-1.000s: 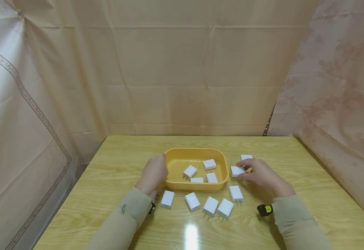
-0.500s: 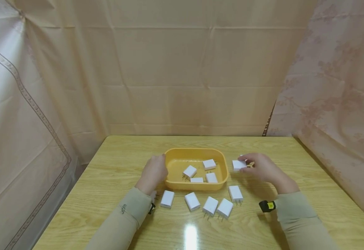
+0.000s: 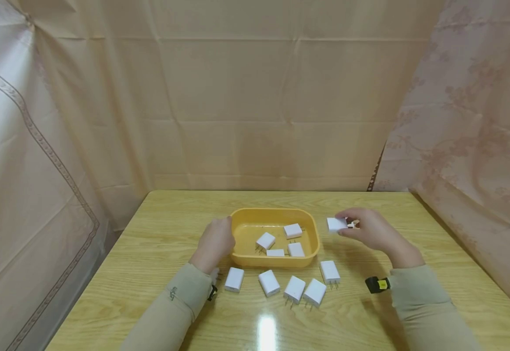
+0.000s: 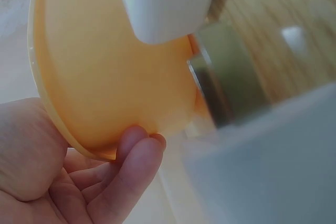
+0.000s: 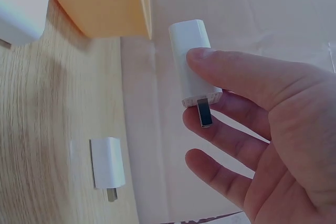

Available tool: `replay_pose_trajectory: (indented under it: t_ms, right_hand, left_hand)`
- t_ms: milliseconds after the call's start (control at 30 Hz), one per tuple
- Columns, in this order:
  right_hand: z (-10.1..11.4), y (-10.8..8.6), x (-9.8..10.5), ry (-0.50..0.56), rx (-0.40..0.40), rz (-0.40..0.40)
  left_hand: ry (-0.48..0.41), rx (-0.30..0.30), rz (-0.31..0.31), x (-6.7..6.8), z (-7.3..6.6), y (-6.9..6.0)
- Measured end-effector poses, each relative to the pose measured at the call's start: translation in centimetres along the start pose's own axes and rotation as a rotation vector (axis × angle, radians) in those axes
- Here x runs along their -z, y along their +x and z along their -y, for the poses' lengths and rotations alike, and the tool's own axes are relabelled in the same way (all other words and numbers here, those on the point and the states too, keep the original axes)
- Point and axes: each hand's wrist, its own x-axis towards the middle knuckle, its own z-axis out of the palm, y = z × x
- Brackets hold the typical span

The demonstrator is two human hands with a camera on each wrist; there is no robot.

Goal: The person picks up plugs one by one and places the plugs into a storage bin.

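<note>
My left hand [image 3: 214, 241] grips the left rim of a yellow plastic bin [image 3: 272, 262]; in the left wrist view the thumb and fingers pinch the bin's wall [image 4: 115, 77]. Several white plug chargers lie inside it, one of them a charger [image 3: 265, 241] with its prongs facing down. Right of the bin, my right hand [image 3: 375, 235] holds another white charger [image 3: 335, 224] above the table. Seen from the right wrist, the thumb lies across that charger's body [image 5: 184, 80], a metal prong pointing back toward the palm, while one lower finger stays off it.
Several more chargers lie along the front of the bin, among them one charger [image 3: 235, 280] near the left sleeve and one charger [image 3: 330, 272] at the right. Another charger [image 5: 107, 163] lies on the wooden table [image 3: 167, 214]. Cloth curtains [image 3: 259, 97] hang behind.
The right hand has lifted its charger off the table and moved it farther back and slightly right. The left hand keeps its grip on the bin.
</note>
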Motion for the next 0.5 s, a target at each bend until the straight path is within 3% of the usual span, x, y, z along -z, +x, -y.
replay_pose_trajectory:
  t_ms: [500]
  right_hand:
    - [1.3, 0.5, -0.3, -0.024, -0.001, -0.006]
  left_hand:
    - [-0.004, 0.011, 0.011, 0.1, -0.1, -0.1]
